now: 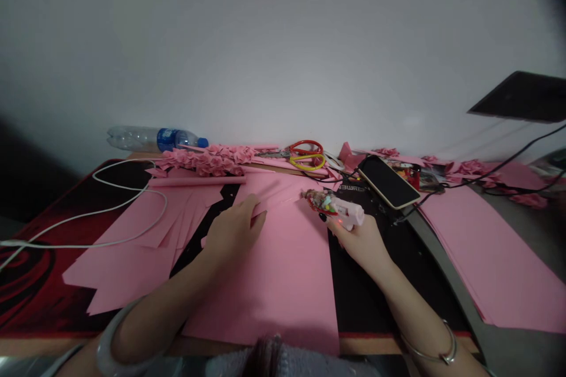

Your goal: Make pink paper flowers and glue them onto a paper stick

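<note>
A large pink paper sheet (283, 283) lies in front of me, its far edge folded or rolled over. My left hand (239, 224) presses on that folded part at the sheet's left, thumb and fingers closed on the paper; the fingertips are partly hidden. In my right hand (360, 244) is a pale pink hot glue gun (347, 212) with a small red light and colourful decorations around its front. Its nozzle points left, just over the paper's folded edge, where a thin shiny line runs. The fingers are wrapped around the gun's grip.
Pink paper flowers (212, 159), red and yellow scissors (307, 159) and a plastic bottle (154, 138) lie along the wall. A phone (389, 182) is at right. Loose pink sheets (132, 253) and a paper stack (495, 265) flank me. A white cable (88, 245) crosses the left.
</note>
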{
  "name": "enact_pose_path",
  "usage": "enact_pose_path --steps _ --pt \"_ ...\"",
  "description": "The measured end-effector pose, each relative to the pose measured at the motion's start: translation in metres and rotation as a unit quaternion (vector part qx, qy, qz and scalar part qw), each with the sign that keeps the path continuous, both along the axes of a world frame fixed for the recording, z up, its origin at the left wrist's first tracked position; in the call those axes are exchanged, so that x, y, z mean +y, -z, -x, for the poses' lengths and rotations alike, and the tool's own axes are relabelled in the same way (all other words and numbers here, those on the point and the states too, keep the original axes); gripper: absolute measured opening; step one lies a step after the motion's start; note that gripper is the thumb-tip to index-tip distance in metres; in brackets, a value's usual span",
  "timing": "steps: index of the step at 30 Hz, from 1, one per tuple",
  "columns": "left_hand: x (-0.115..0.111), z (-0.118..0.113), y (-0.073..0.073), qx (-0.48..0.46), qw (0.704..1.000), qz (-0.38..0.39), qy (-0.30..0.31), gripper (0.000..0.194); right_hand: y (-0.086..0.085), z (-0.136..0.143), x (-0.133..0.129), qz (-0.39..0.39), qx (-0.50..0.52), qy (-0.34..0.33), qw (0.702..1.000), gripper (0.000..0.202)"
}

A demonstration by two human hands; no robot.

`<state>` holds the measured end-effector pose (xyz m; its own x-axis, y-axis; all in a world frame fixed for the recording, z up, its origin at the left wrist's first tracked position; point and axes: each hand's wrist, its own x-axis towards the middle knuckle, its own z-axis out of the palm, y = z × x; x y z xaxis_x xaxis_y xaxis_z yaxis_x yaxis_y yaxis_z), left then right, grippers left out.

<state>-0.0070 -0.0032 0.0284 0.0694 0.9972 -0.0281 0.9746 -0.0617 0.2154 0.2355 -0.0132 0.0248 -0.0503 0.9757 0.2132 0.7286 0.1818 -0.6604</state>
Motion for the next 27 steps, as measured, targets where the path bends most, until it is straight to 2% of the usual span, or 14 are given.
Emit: enact_pose_path --steps 8,10,14,17,22,27 --pt "0.000 -0.001 0.000 0.007 1.000 0.004 0.000 0.009 0.006 -0.005 0.001 -0.058 -0.019 0.030 0.998 0.020" --pt "0.000 -0.001 0.000 0.011 1.000 0.004 0.001 0.009 0.007 -0.003 -0.001 -0.042 0.005 0.015 0.999 0.017" --pt "-0.001 -0.002 0.002 0.020 1.000 -0.001 0.003 0.012 0.006 0.007 -0.009 -0.011 0.044 -0.069 0.997 0.008" --pt "-0.001 -0.004 0.001 0.027 1.000 0.004 -0.003 0.013 0.007 0.015 -0.012 -0.005 0.040 -0.115 0.993 0.008" --pt "-0.002 -0.005 0.001 0.028 1.000 0.008 -0.002 0.014 0.011 0.020 -0.014 0.002 0.033 -0.129 0.991 0.014" --pt "0.000 -0.003 0.001 0.022 1.000 0.003 -0.014 0.014 0.014 0.014 -0.012 -0.018 0.033 -0.105 0.994 0.009"
